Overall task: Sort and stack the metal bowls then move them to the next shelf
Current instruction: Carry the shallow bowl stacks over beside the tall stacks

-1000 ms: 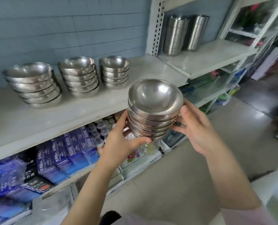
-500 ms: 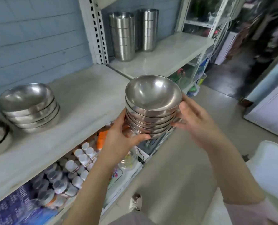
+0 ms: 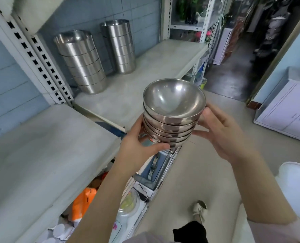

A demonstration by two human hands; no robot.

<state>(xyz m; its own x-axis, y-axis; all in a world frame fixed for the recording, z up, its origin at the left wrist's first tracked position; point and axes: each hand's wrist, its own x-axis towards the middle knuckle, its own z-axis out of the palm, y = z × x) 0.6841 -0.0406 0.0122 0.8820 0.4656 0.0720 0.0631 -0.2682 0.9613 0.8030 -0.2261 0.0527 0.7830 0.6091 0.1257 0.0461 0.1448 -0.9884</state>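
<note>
The stack of metal bowls (image 3: 173, 120) is shiny silver with darker reflections. The 2 stacks of steel cups (image 3: 82, 62) are brushed silver. The shelf board (image 3: 40, 146) is pale grey-white, the wall (image 3: 5, 76) grey-blue with brick lines, and the upright (image 3: 31, 55) white with black holes. A packet (image 3: 83, 202) below is orange.

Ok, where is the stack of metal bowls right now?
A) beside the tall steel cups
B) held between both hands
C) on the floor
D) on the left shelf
B: the left hand and right hand hold the stack of metal bowls between them, off any shelf.
</note>
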